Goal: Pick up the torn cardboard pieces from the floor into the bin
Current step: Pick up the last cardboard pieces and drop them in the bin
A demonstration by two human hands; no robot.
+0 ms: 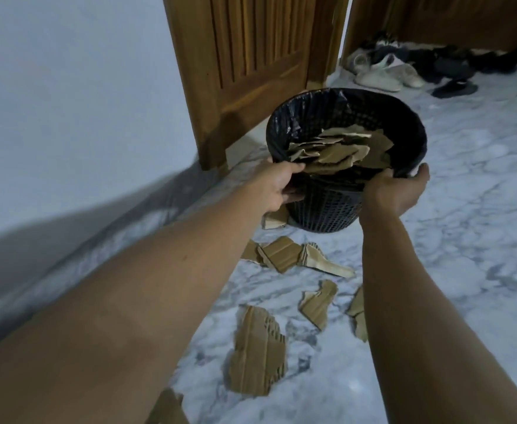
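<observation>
A black mesh bin (327, 209) lined with a black bag stands on the marble floor, tilted toward me. Several torn cardboard pieces (343, 148) lie inside it. My left hand (277, 186) grips the bin's near left rim. My right hand (398, 188) grips the near right rim. More torn cardboard lies on the floor in front of the bin: a cluster (294, 255) close to its base, a mid piece (317, 304), a large piece (257, 353) nearer me, and one partly hidden by my right forearm (358, 313).
A wooden door (251, 65) stands open behind the bin, next to a white wall (67, 87) on the left. Several shoes and sandals (404, 68) lie on the floor at the back right. Marble floor (480, 224) stretches to the right.
</observation>
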